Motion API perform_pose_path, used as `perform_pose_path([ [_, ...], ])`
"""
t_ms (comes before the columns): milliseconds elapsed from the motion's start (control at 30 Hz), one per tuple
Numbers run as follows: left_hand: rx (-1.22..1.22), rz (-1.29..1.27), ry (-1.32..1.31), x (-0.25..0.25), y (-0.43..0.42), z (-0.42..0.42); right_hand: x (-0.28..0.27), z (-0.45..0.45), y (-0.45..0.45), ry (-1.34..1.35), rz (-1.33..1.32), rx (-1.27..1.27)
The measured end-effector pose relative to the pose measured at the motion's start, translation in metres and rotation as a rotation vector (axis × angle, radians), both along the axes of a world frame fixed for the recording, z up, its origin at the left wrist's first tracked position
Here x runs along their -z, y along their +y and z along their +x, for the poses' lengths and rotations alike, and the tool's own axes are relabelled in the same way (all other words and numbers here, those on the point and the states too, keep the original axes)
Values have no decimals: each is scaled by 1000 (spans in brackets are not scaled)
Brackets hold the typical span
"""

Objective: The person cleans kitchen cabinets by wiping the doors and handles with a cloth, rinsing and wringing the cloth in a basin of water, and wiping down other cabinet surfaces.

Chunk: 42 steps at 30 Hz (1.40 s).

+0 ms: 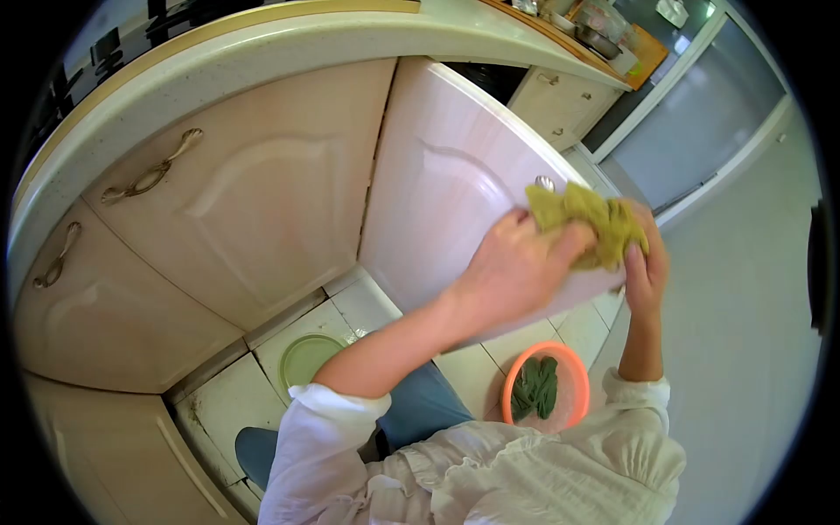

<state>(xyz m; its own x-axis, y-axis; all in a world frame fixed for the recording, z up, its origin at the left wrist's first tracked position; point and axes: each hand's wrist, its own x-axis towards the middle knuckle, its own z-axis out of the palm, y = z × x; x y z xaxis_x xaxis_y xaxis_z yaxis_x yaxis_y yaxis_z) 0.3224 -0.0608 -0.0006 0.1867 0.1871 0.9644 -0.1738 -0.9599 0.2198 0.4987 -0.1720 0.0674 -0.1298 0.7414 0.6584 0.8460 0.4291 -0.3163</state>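
While a kitchen cabinet door (446,197) stands open below the worktop (306,44), left hand (518,262) and right hand (649,262) clutch a yellow-green cloth (582,214).

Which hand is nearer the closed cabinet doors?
Left. The left hand is between the closed doors and the right hand, which is farther, near the outer edge of the open door.

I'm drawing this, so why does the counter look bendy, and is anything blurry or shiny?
In the head view, the lens seems to bow the counter, and the corners are black; in that same view, the left hand looks slightly smeared, and the open door has a pale sheen.
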Motion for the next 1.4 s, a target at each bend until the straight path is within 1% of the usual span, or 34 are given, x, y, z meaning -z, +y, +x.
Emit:
perform_pose_path([
  [33, -47, -34, 93, -1, 5, 9, -2, 11, 5, 49, -32, 50],
  [67, -29, -33, 88, -3, 11, 22, -3, 24, 11, 99, -62, 99],
  [133, -83, -42, 188, -6, 23, 49, 0, 59, 24, 238, -143, 166],
  [200, -37, -65, 181, -8, 33, 70, 1, 89, 44, 314, -187, 212],
  [267, 2, -94, 181, -5, 35, 88, 1, 97, 65, 480, -179, 162],
  [300, -5, -109, 174, -3, 35, 97, 6, 104, 76, 485, -173, 173],
  [367, -30, -130, 158, -2, 37, 111, 22, 117, 100, 628, 114, 27],
  [400, -28, -124, 163, -3, 39, 116, 27, 116, 109, 633, 121, 27],
  [467, -20, -110, 169, -5, 42, 123, 37, 115, 124, 879, 412, -42],
  [500, -23, -106, 183, -6, 43, 127, 41, 118, 129, 893, 415, -41],
  [567, -81, -91, 357, -9, 45, 138, 45, 126, 136, 957, 525, -48],
  [600, -83, -81, 367, -9, 42, 147, 47, 131, 139, 967, 534, -49],
  [667, -172, 8, 538, -5, 29, 164, 54, 142, 146, 1009, 602, -80],
  [700, -180, 9, 549, -1, 28, 170, 62, 148, 149, 1022, 602, -85],
  [767, -73, -32, 509, 4, 30, 176, 84, 161, 157, 1082, 523, 52],
  [800, -65, -4, 527, 3, 32, 168, 96, 166, 162, 1097, 520, 40],
  [833, -56, 25, 546, -1, 40, 158, 107, 171, 168, 1326, 446, -41],
  [867, -123, 165, 319, -4, 54, 148, 113, 174, 175, 1548, 364, -126],
  [900, -196, 216, 220, -14, 69, 136, 112, 174, 183, 1560, 361, -139],
  [933, -274, 260, 119, -24, 84, 124, 108, 169, 191, 1656, 379, -123],
  [967, -363, 214, 147, -39, 95, 117, 105, 167, 198, 1753, 395, -103],
  [1000, -373, 220, 165, -49, 110, 125, 104, 166, 205, 1694, 343, -69],
  [1033, -498, 224, 222, -60, 129, 136, 101, 166, 214, 1713, 335, -76],
  [1067, -620, 226, 280, -63, 140, 146, 92, 160, 219, 1721, 314, -178],
  [1100, -626, 230, 299, -61, 143, 155, 90, 160, 225, 1728, 299, -278],
  [1133, -687, 207, 429, -57, 148, 163, 97, 167, 237, 1669, 284, -326],
  [1167, -745, 187, 560, -55, 151, 170, 99, 169, 242, 1689, 288, -325],
  [1200, -739, 201, 580, -53, 155, 174, 100, 171, 247, 1505, 308, -234],
  [1233, -770, 218, 534, -50, 156, 176, 103, 172, 249, 1322, 317, -137],
  [1267, -802, 229, 483, -46, 158, 177, 96, 169, 250, 1287, 387, -47],
  [1300, -799, 227, 500, -44, 162, 178, 77, 172, 248, 1301, 380, -39],
  [1333, -778, 208, 484, -42, 164, 176, 57, 173, 245, 1165, 398, -21],
  [1367, -751, 190, 474, -40, 165, 175, 51, 175, 245, 1032, 414, 2],
  [1400, -751, 201, 465, -39, 165, 175, 58, 175, 251, 1054, 406, 25],
])
